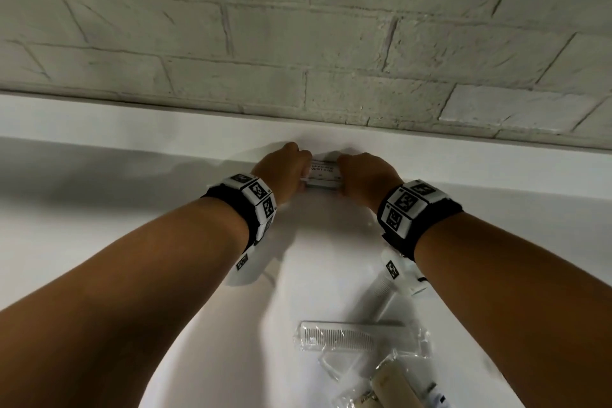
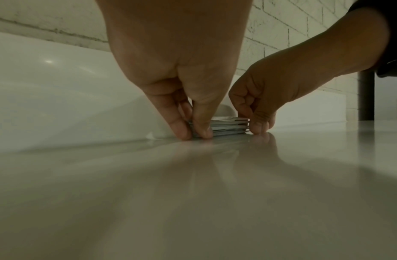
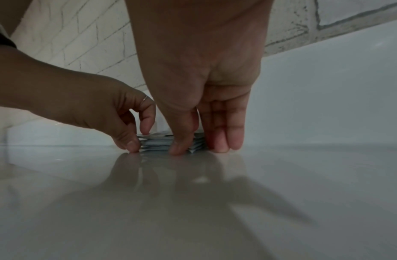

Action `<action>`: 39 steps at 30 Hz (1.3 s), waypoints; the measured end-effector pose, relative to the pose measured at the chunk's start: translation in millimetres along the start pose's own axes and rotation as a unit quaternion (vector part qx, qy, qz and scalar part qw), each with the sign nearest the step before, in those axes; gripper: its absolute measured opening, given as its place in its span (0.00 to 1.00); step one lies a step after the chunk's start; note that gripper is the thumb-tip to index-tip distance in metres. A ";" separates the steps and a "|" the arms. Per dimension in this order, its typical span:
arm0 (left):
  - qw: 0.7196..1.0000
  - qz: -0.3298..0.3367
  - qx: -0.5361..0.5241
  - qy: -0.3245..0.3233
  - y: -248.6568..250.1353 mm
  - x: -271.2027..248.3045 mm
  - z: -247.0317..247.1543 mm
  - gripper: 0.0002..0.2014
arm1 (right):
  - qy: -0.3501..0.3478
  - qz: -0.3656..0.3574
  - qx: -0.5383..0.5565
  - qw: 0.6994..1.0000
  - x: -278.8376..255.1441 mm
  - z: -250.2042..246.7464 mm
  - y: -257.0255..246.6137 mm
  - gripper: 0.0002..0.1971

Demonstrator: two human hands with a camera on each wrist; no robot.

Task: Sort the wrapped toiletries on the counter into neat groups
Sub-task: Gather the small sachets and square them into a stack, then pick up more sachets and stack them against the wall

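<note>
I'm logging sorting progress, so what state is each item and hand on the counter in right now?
Stack of flat white sachets: piled on the white counter by the back ledge, edges roughly squared.
Left hand: fingers pinch the stack's left end.
Right hand: fingers pinch the stack's right end.
Clear-wrapped white comb: lying flat, ungrouped.
Clear-wrapped beige item: lying loose near the comb.

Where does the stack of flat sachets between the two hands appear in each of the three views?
Head view: stack of sachets, upper centre, against the counter's back ledge.
Left wrist view: stack, centre, right of the left hand.
Right wrist view: stack, centre, left of the right hand.
Shared landmark: the painted brick wall behind it.
</note>
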State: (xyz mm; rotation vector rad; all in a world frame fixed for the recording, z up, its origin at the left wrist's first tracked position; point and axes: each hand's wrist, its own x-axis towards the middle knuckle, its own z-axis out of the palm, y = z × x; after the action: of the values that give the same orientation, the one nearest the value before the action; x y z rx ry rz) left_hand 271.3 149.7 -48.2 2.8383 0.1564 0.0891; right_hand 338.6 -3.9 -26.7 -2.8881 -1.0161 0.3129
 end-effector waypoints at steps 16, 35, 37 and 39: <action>0.994 -0.079 -0.072 0.026 -9.1 -62.7 -27.5 0.25 | -0.030 0.066 0.126 0.989 -69.6 -28.6 54.3 0.26; 0.974 0.158 0.011 -0.160 168.1 -213.3 23.1 0.16 | -0.116 0.090 0.130 0.981 -349.4 4.3 83.9 0.12; 0.959 0.204 0.034 -0.193 183.4 -219.2 25.4 0.18 | -0.122 0.085 0.116 0.982 -363.2 11.3 82.6 0.12; 0.943 0.237 0.084 -0.218 196.3 -224.1 28.4 0.17 | -0.131 0.082 0.086 0.984 -372.7 16.5 83.5 0.12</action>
State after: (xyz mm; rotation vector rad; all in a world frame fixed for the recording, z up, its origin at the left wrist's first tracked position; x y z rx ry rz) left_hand 70.4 -71.1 -27.4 2.9123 -0.6423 -0.4687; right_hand 102.4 -302.3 9.7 -2.8262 -0.7374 0.7675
